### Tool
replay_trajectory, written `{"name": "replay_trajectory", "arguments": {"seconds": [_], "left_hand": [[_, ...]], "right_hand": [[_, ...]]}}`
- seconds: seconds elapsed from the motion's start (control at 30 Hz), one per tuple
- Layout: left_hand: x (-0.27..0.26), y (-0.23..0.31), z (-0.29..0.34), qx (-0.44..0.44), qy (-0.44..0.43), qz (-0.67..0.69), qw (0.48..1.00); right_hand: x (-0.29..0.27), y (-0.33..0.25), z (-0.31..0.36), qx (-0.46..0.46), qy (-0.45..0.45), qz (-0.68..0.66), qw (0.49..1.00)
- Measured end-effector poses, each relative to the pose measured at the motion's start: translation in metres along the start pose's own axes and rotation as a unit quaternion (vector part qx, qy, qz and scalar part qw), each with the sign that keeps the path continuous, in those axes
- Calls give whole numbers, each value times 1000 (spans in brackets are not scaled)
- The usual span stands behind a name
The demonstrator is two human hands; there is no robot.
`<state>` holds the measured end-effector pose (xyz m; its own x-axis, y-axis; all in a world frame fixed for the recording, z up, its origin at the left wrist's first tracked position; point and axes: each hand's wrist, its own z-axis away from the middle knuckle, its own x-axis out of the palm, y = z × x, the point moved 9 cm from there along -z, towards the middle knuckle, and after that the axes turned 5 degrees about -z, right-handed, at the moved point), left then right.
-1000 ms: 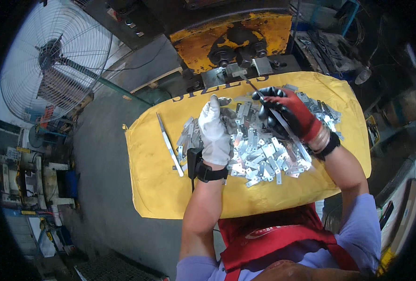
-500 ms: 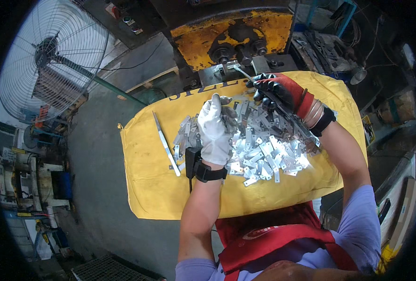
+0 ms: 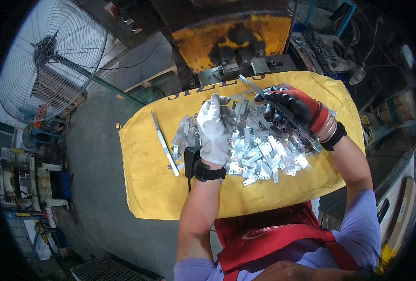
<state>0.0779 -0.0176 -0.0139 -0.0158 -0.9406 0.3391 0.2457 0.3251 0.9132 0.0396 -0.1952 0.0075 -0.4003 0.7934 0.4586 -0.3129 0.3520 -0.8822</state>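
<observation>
My right hand (image 3: 290, 105), in a red and black glove, grips long metal tweezers (image 3: 283, 108). Their tip points up and left, just in front of the machine's die, and their back end slants down past my wrist. A white glove covers my left hand (image 3: 212, 126), which rests half curled at the left part of a heap of small flat metal strips with holes (image 3: 264, 154). Its palm side lies in shadow, so what is in it stays hidden. Another pair of long silver tweezers (image 3: 165, 143) lies left of the heap.
A yellow sack-like cover (image 3: 156, 196) lies under the heap. Beyond it stands a press (image 3: 189, 44) with worn yellow paint and a metal die block (image 3: 211, 76). A large caged fan (image 3: 46, 56) is at far left; metal bars (image 3: 318, 49) lie on a bench at far right.
My right hand has drawn back to the right and toward me, taking the tweezers' tip away from the die. The press's front parts look blurred now. My left hand has barely moved.
</observation>
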Motion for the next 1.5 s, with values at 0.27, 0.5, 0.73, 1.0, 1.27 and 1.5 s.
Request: {"name": "replay_trajectory", "arguments": {"seconds": [0.27, 0.5, 0.73, 1.0, 1.27, 1.5], "left_hand": [[-4, -2, -3, 3, 0, -20, 1000], [-1, -3, -4, 0, -6, 3, 1000], [-1, -1, -1, -5, -1, 10, 1000], [-9, 11, -3, 42, 16, -26, 999], [-6, 24, 5, 119, 57, -206, 970], [50, 40, 31, 363, 37, -658, 659]], "right_hand": [[-8, 9, -8, 33, 105, -35, 993], [-18, 5, -44, 39, 90, -30, 995], [-27, 0, -49, -60, 108, 22, 992], [6, -39, 30, -179, 125, 257, 942], [-4, -31, 44, -94, 151, 32, 983], [1, -52, 50, -238, 132, 287, 918]]}}
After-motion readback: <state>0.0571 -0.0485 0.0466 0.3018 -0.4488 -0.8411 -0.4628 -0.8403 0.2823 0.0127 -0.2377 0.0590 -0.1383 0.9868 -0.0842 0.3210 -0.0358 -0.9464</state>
